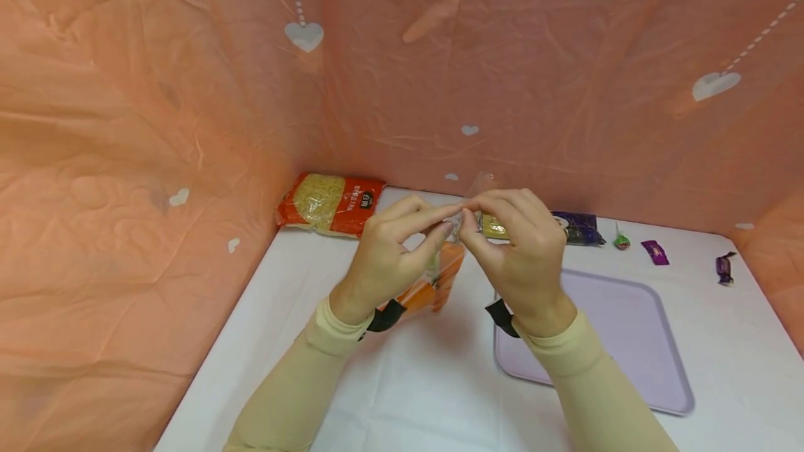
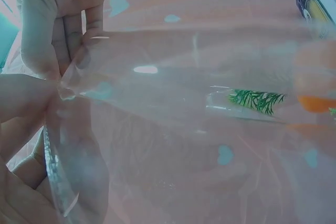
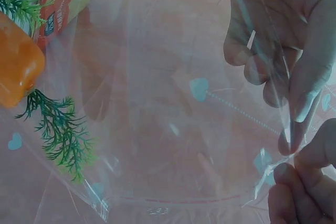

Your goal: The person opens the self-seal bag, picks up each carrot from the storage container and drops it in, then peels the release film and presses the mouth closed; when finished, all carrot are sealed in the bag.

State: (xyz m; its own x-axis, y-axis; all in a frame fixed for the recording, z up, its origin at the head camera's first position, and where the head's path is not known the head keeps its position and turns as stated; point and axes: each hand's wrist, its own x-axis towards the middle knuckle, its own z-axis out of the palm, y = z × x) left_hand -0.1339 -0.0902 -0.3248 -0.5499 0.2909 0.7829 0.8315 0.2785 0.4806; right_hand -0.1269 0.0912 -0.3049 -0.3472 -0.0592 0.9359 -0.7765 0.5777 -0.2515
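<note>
Both hands hold up a clear plastic bag above the white table. My left hand pinches the bag's top edge between fingertips and thumb. Close beside it, almost fingertip to fingertip, my right hand pinches the same edge. Low in the bag are orange carrots with green feathery leaves. The left wrist view shows the gathered film stretching away from the fingers. In the head view the hands hide much of the bag's upper part.
A lilac tray lies under and right of my right forearm. Along the back are a red food packet, a yellow packet, a dark purple packet, a lollipop and wrapped candies. Orange cloth walls the table.
</note>
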